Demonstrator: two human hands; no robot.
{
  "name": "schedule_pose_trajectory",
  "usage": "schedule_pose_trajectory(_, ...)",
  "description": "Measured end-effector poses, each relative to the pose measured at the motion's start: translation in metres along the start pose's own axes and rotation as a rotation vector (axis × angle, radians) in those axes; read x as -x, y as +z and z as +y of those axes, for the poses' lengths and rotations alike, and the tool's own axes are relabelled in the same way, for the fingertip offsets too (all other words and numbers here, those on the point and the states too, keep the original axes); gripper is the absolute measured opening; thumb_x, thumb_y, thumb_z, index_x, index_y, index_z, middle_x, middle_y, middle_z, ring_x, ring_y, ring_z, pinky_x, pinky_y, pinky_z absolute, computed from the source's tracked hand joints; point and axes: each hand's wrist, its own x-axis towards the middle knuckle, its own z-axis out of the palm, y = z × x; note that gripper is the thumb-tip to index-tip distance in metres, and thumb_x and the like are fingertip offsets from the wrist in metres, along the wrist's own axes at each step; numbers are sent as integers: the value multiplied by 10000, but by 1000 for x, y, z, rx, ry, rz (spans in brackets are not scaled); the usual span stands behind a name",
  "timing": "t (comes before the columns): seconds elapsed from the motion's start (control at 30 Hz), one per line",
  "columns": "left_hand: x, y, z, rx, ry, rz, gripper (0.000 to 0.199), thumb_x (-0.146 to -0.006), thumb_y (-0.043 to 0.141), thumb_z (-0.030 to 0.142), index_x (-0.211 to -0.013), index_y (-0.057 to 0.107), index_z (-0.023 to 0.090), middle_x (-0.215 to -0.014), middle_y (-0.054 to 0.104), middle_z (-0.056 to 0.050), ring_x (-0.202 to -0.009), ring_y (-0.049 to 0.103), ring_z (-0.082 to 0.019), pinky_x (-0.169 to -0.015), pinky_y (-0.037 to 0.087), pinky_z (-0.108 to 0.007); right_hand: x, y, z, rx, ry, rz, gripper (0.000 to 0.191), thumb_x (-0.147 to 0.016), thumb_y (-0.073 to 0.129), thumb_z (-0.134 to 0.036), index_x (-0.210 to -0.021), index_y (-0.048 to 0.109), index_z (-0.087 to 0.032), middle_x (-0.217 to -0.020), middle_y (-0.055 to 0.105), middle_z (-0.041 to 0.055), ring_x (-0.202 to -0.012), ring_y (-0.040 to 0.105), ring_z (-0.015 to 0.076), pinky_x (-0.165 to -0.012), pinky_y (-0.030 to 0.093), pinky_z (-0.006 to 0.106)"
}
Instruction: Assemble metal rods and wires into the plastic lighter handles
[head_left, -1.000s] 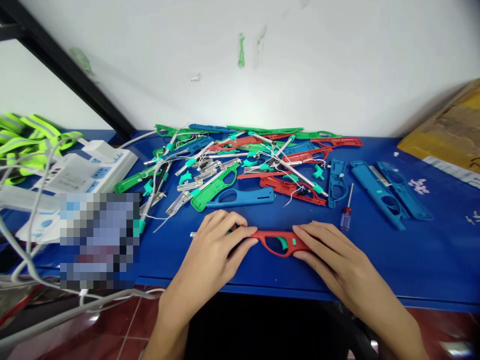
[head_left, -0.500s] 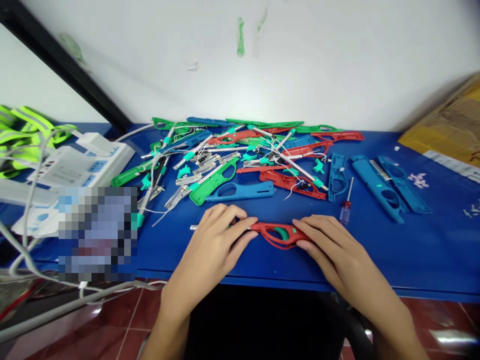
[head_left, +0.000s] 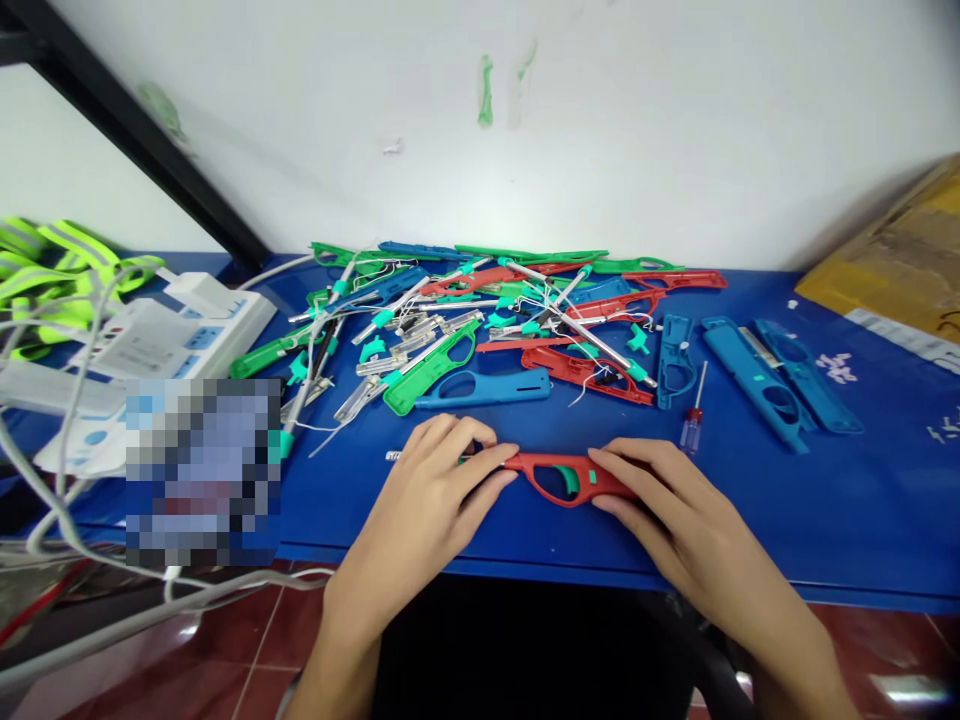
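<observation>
Between my two hands lies a red gas lighter (head_left: 551,478) with a green trigger, level and close above the blue table. My left hand (head_left: 431,500) pinches its nozzle end between thumb and fingers; a bit of metal tip shows past the knuckles. My right hand (head_left: 667,500) grips the handle end, thumb below and fingers on top. The lighter's two ends are partly hidden by my fingers. Just beyond it rests a blue lighter shell half (head_left: 495,388), next to a green shell half (head_left: 429,372). A screwdriver (head_left: 693,415) with a clear and red handle lies beyond my right hand.
Behind is a heap of shell halves, metal tubes (head_left: 600,338), wires and clear fuel tanks (head_left: 409,345). Blue shell halves (head_left: 757,380) lie at right, near a cardboard box (head_left: 892,265). A white power strip (head_left: 225,335), cables and a pixelated patch are at left.
The red lighter's guard, spread apart beneath the trigger before, now shows as one closed loop. The lighter has turned a little to show its flat side. Both hands keep their hold.
</observation>
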Motion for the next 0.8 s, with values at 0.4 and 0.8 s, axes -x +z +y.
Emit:
schedule_pose_trajectory(0.4,-2,-2,4,-29,6,-36,225,-1133,625,221,-1338,717,224,-1190,680,-61,-1080,583,-234,-964,451,-412,16,5,7,40,-5,15,397,-1134,596,-286,-1529,630,-275,-1407,709,105,-1340,687,264,-1156,614,449)
schedule_pose_trajectory(0.8,-20,-15,7,-94,39,-147,287,-1181,481,212,-1229,763,201,-1088,733,-40,-989,672,-212,-1043,503,-416,45,0,22,-58,37,-243,606,-1141,480,-231,-1733,425,-350,-1593,673,9,-1431,685,247,-1062,683,299)
